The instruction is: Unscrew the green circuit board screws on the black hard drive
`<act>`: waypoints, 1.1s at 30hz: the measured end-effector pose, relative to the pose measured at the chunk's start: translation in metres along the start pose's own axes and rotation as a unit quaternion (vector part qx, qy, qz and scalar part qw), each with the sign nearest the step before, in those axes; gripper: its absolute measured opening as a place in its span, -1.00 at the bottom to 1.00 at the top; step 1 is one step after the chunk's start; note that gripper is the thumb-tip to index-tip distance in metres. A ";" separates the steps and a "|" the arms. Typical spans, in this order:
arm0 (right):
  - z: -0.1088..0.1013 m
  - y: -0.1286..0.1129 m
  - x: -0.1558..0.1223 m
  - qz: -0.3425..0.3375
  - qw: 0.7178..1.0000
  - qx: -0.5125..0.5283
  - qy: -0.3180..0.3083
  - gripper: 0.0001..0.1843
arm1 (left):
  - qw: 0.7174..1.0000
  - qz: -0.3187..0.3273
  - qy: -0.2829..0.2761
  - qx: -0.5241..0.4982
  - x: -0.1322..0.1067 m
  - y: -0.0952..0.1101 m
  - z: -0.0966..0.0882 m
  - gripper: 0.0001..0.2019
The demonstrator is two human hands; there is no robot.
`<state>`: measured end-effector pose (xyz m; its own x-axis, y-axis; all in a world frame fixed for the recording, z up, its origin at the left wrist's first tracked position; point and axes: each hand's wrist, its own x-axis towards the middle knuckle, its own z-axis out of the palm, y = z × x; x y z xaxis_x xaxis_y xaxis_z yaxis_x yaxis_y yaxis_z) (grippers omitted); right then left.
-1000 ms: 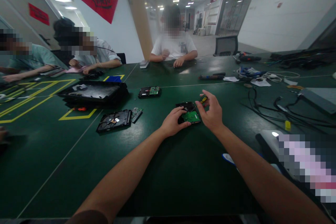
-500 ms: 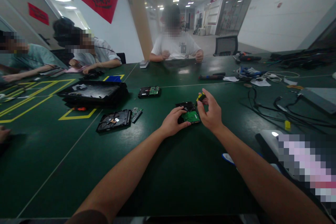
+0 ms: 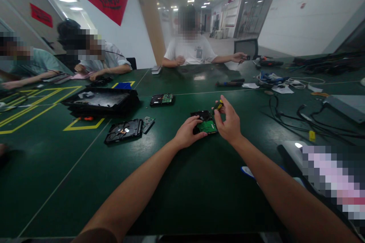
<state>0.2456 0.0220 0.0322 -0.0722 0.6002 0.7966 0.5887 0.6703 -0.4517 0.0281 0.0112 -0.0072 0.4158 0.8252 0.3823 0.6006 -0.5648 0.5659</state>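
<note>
A hard drive (image 3: 207,126) with a green circuit board lies on the dark green table in front of me. My left hand (image 3: 188,132) grips its left side, thumb along the near edge and fingers over the top. Pinched in the fingers of my right hand (image 3: 229,120) is a screwdriver (image 3: 218,104) with a yellow and black handle, held over the right end of the drive. The screwdriver's tip is too small to make out against the drive.
Left of my hands are another hard drive (image 3: 124,131), a loose circuit board (image 3: 148,124) and a black tray (image 3: 99,100). A third drive (image 3: 162,100) lies farther back. Cables (image 3: 293,121) and a grey metal box (image 3: 348,107) are on the right. Several people sit around the table.
The screwdriver handle has turned slightly in my right fingers. My left hand stays on the drive. The person opposite has stretched an arm out toward the right side of the view.
</note>
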 end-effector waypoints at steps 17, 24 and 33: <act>-0.002 -0.004 0.001 -0.003 1.000 -0.009 0.003 -0.38 | 1.000 -0.004 -0.004 -0.001 0.000 0.000 -0.001 -0.40; 0.002 -0.001 -0.001 0.005 1.000 0.006 0.018 -0.36 | 1.000 -0.005 -0.006 -0.004 0.000 0.001 -0.001 -0.41; 0.002 -0.001 -0.001 0.006 1.000 0.008 0.021 -0.41 | 1.000 -0.001 -0.003 -0.002 -0.001 0.000 -0.001 -0.42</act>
<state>0.2437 0.0216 0.0308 -0.0312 0.5905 0.8064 0.5764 0.6698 -0.4681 0.0274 0.0105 -0.0069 0.4181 0.8262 0.3775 0.5990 -0.5632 0.5692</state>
